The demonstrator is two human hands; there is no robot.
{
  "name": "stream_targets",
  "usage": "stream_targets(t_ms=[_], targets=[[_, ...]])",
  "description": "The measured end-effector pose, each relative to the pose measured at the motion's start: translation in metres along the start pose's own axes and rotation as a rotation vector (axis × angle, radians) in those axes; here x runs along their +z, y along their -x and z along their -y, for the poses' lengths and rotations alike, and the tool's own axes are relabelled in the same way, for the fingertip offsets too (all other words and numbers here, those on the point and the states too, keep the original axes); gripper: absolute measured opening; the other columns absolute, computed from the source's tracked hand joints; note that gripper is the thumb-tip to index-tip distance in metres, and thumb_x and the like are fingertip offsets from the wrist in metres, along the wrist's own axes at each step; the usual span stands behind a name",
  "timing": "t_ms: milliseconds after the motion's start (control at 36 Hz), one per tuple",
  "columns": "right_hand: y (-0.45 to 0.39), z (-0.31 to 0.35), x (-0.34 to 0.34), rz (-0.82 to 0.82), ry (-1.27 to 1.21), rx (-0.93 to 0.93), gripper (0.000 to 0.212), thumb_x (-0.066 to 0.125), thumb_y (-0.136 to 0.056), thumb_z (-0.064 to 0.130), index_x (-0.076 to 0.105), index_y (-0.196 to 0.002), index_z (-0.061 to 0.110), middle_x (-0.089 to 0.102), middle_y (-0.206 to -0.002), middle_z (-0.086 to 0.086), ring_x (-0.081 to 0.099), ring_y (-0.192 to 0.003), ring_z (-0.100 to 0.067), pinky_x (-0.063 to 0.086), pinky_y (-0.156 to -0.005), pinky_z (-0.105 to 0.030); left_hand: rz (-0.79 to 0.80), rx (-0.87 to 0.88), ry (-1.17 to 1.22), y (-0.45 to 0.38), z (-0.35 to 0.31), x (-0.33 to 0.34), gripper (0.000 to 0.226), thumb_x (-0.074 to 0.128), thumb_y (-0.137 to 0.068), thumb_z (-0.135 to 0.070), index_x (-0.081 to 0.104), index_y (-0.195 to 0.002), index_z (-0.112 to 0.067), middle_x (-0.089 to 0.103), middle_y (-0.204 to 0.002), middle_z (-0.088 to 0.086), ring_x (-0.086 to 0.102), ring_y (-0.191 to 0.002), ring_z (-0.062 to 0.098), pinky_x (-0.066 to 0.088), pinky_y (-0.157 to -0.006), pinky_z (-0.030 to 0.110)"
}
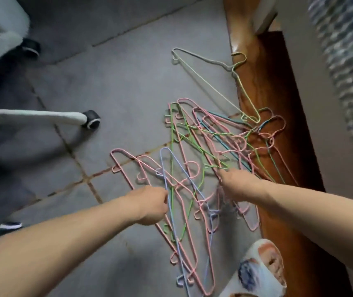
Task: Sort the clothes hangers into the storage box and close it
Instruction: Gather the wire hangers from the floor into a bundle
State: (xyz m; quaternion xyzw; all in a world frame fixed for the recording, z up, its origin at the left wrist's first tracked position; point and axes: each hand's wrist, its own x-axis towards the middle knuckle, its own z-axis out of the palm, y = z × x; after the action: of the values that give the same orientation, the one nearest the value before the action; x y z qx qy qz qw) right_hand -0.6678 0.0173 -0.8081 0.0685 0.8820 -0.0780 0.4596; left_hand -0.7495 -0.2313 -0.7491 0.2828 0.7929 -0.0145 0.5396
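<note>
Tangled pink, green and blue wire clothes hangers (203, 159) lie on the grey tiled floor (117, 93). Left hand (152, 205) grips a green wire hanger (171, 146); right hand (235, 183) grasps the tangle.

Both forearms are bare from the picture's lower edge to the wrists, with no sleeve in view. The left hand (150, 205) and the right hand (238, 185) show no ring, watch or band on their visible sides. At the lower right a foot (275, 262) sits in an open-toed slipper (255, 273) (pale, with blurred blue and orange patches).
</note>
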Motion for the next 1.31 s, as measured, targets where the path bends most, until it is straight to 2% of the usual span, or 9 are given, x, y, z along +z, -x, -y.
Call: stream_targets(t_ms=[222, 333, 417, 583, 861, 1000, 1111, 1194, 1306], targets=[[-0.02, 0.008, 0.022, -0.105, 0.155, -0.151, 0.021, 0.058, -0.086, 0.008, 0.06, -0.105, 0.018, 0.069, -0.104, -0.013, 0.067, -0.096, -0.034, 0.048, -0.075, -0.035, 0.054, 0.111, -0.203, -0.026, 0.017, -0.022, 0.026, 0.045, -0.099, -0.026, 0.063, -0.11, -0.012, 0.069, -0.115, 0.013, 0.063, -0.106, 0.034, 0.052, -0.088, 0.034], [0.027, 0.018, -0.02, 0.098, -0.166, -0.218, 0.016, 0.053, -0.093, 0.008, 0.067, -0.098, 0.011, 0.075, -0.085, -0.007, 0.071, -0.07, -0.02, 0.052, -0.062, -0.027, -0.024, 0.165, -0.146, 0.012, 0.012, -0.054, 0.022, 0.049, -0.098, -0.027, 0.066, -0.104, -0.014, 0.072, -0.107, 0.006, 0.065, -0.099, 0.025, 0.044, -0.074, 0.025], [0.066, 0.033, -0.069, 0.179, -0.491, -0.23, 0.02, 0.048, -0.098, 0.009, 0.063, -0.093, -0.003, 0.074, -0.073, -0.012, 0.072, -0.056, -0.024, 0.058, -0.052, -0.031, -0.083, 0.192, 0.183, 0.042, 0.011, -0.068, 0.018, 0.06, -0.095, -0.038, 0.067, -0.109, -0.03, 0.076, -0.094, -0.01, 0.07, -0.088, 0.009, 0.052, -0.081, 0.026], [0.097, 0.068, -0.157, -0.107, -0.655, -0.198, 0.024, 0.049, -0.095, 0.008, 0.068, -0.089, -0.006, 0.07, -0.058, -0.012, 0.064, -0.04, -0.021, 0.046, -0.037, -0.023, -0.119, 0.188, 0.904, 0.06, -0.003, -0.097, 0.051, 0.066, -0.097, -0.021, 0.041, -0.137, -0.042, 0.074, -0.11, 0.004, 0.076, -0.091, 0.025, 0.06, -0.073, 0.035], [0.081, 0.116, -0.171, -0.241, -0.832, -0.116, 0.026, 0.05, -0.089, 0.008, 0.071, -0.078, -0.002, 0.07, -0.063, -0.017, 0.056, -0.044, -0.024, 0.045, -0.04, -0.023, -0.003, 0.278, 0.941, 0.069, 0.003, -0.092, 0.049, 0.071, -0.079, -0.021, 0.063, -0.125, -0.037, 0.067, -0.102, -0.002, 0.069, -0.094, 0.015, 0.057, -0.089, 0.035], [0.06, 0.112, -0.171, -0.094, -1.406, -0.225, 0.052, 0.036, -0.104, 0.05, 0.06, -0.084, 0.009, 0.06, -0.052, -0.005, 0.053, -0.037, -0.014, 0.041, -0.038, -0.019, -0.211, 0.188, 0.952, 0.065, 0.006, -0.086, 0.015, 0.062, -0.1, -0.02, 0.07, -0.1, -0.007, 0.057, -0.094, 0.008, 0.059, -0.078, 0.024, 0.06, -0.075, 0.039], [0.019, 0.081, -0.127, -0.405, -0.894, 0.009, 0.031, 0.047, -0.098, 0.031, 0.058, -0.077, 0.011, 0.063, -0.064, -0.012, 0.062, -0.049, -0.024, 0.051, -0.053, -0.029, -0.327, 0.239, 1.09, 0.075, 0.028, -0.096, 0.034, 0.054, -0.105, -0.029, 0.073, -0.085, -0.009, 0.059, -0.08, 0.007, 0.062, -0.065, 0.022, 0.058, -0.059, 0.032], [-0.001, 0.06, -0.065, -0.265, -0.283, 0.138, 0.019, 0.051, -0.091, 0.019, 0.064, -0.095, 0.007, 0.07, -0.101, -0.019, 0.068, -0.091, -0.034, 0.055, -0.077, -0.033, -0.294, 0.291, 1.127, 0.089, 0.049, -0.097, 0.034, 0.053, -0.103, -0.031, 0.074, -0.09, -0.008, 0.064, -0.08, 0.008, 0.065, -0.067, 0.023, 0.061, -0.067, 0.041], [-0.003, 0.046, 0.01, -0.146, -0.091, 0.177, 0.03, 0.047, -0.093, 0.014, 0.053, -0.122, 0.009, 0.056, -0.127, -0.02, 0.062, -0.113, -0.038, 0.051, -0.09, -0.04, -0.221, 0.259, 1.093, 0.099, 0.068, -0.087, 0.033, 0.053, -0.102, -0.033, 0.075, -0.091, -0.01, 0.067, -0.084, 0.011, 0.065, -0.069, 0.025, 0.059, -0.064, 0.035]])
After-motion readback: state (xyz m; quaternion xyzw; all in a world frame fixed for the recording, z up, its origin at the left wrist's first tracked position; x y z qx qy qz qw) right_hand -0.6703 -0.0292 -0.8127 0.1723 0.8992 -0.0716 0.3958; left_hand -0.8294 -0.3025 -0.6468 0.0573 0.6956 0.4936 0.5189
